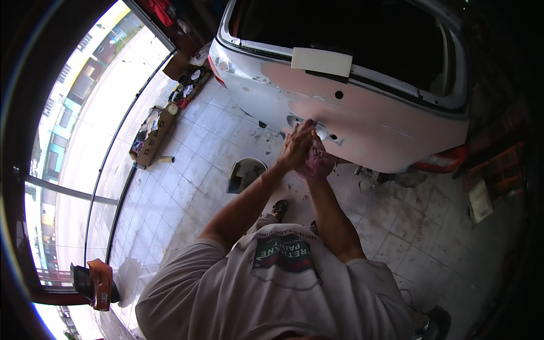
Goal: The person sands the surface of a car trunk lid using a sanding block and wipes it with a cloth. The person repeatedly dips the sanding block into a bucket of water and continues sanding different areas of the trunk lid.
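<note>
Tailgate [374, 122] at my one o'clock, my left hand [294, 148] lies unclenched against my right hand [316, 144]; whether that grips the pink wad [318, 164], I can't tell.

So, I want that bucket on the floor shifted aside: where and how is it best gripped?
The bucket is probably best gripped by opposite sides of its rim, coming from above: it appears to stand with its open top facing up, and I can make out no handle.

Open air lies leftward above the bucket [240, 169], while the car's rear panel [391, 133] blocks forward reach
</note>
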Demonstrator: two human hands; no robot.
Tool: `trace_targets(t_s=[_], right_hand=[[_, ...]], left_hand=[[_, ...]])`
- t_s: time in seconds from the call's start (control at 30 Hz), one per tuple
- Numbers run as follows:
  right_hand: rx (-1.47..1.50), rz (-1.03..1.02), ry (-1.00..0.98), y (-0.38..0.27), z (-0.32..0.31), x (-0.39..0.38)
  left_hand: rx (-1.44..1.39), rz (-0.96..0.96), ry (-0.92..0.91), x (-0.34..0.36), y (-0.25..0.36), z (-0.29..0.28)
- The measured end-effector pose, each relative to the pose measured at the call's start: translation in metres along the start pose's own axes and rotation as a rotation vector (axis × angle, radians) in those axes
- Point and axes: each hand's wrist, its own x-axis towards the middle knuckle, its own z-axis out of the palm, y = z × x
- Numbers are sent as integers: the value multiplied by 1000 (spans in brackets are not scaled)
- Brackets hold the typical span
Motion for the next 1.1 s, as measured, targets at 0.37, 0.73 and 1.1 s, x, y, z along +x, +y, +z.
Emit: trace_targets(t_s=[0.37, 0.73, 1.1], right_hand=[[-475, -20, -14, 21, -2, 71], [-604, -63, 333, 26, 14, 128], [-975, -509, 795, 22, 22, 33]], left_hand=[[-102, 82, 127, 58, -93, -21], [-917, -534, 120, 104, -159, -63], [-690, -537, 251, 329, -379, -205]])
